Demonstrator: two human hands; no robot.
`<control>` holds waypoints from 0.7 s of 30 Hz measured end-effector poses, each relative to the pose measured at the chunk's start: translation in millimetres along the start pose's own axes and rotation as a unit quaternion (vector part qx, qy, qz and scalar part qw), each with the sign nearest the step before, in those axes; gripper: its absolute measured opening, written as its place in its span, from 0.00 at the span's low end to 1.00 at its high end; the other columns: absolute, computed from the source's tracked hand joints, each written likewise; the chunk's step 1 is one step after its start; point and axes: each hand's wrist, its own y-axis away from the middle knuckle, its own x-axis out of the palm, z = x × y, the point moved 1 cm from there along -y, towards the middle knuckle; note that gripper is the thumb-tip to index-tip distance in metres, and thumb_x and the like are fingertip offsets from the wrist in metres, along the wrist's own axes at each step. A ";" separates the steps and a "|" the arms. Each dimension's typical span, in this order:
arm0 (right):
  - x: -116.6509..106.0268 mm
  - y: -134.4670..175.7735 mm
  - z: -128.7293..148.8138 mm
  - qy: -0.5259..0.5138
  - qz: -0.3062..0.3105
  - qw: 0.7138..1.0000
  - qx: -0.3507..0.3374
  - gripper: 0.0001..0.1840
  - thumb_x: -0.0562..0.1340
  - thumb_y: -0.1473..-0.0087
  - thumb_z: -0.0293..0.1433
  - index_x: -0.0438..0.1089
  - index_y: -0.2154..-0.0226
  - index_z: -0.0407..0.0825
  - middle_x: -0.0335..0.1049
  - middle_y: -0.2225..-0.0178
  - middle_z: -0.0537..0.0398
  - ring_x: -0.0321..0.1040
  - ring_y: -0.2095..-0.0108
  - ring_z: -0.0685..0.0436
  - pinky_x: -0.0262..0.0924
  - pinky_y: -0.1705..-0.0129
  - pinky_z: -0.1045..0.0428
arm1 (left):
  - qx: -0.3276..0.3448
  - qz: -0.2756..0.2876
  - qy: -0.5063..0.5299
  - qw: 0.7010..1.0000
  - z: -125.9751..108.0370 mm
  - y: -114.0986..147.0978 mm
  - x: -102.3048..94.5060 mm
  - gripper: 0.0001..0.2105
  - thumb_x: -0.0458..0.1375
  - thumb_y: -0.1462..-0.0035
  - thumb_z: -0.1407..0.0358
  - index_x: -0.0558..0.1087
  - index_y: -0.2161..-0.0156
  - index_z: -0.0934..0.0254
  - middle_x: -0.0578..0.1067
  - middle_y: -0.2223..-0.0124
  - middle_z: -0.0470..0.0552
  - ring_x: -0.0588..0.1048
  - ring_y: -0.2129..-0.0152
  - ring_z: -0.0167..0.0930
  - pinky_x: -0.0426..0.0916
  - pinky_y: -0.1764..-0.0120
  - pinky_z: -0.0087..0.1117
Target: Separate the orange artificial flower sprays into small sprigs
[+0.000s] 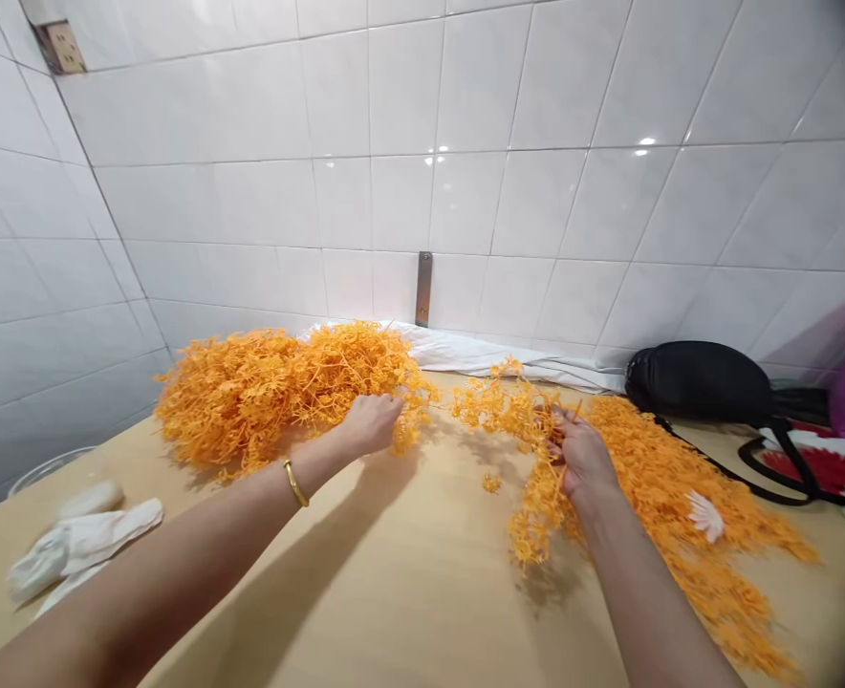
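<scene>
My left hand (pixel 376 425), with a gold bangle (pixel 295 483) on its wrist, is closed at the right end of a large heap of orange artificial sprigs (pixel 228 397). Bits of an orange sprig (pixel 414 411) stick out past its fingers, though the fingertips are hidden. On the other side, my right hand (pixel 581 454) grips a branching bunch of orange artificial sprigs (pixel 537 511), held a little above the table. One small loose orange piece (pixel 490 483) lies between the hands. Behind the right forearm, a flatter layer of orange sprigs (pixel 681 535) spreads out with a white flower (pixel 704 517) on it.
White gloves (pixel 85 545) lie at the left of the wooden table (pixel 422 592). A black bag (pixel 699 382) with a strap rests at the back right, near a red and white cloth (pixel 824 468). White cloth (pixel 509 363) runs along the tiled wall (pixel 408 201).
</scene>
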 end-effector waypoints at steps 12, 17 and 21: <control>11.5 8.3 3.1 -0.025 0.030 0.998 0.047 0.04 0.60 0.61 0.28 0.65 0.79 0.44 0.60 0.86 0.61 0.49 0.89 0.59 0.38 0.91 0.63 | 0.138 -0.097 0.161 0.972 -63.7 16.2 -6.7 0.12 0.46 0.46 0.62 0.60 0.57 0.63 0.64 0.56 0.55 0.62 0.57 0.34 0.62 0.60 0.35; 15.5 9.7 0.6 -0.016 0.051 0.998 0.034 0.06 0.62 0.62 0.30 0.65 0.79 0.44 0.61 0.84 0.61 0.51 0.88 0.59 0.37 0.91 0.63 | 0.152 -0.090 0.181 0.967 -64.6 19.3 11.0 0.15 0.46 0.46 0.64 0.60 0.53 0.65 0.63 0.52 0.57 0.58 0.52 0.35 0.58 0.53 0.36; 18.4 14.0 6.1 -0.006 0.063 0.998 0.019 0.09 0.64 0.65 0.33 0.65 0.79 0.44 0.62 0.82 0.60 0.56 0.84 0.57 0.39 0.90 0.63 | 0.189 -0.097 0.200 0.956 -87.4 23.1 16.7 0.13 0.45 0.45 0.66 0.63 0.55 0.64 0.66 0.57 0.55 0.62 0.58 0.33 0.59 0.56 0.34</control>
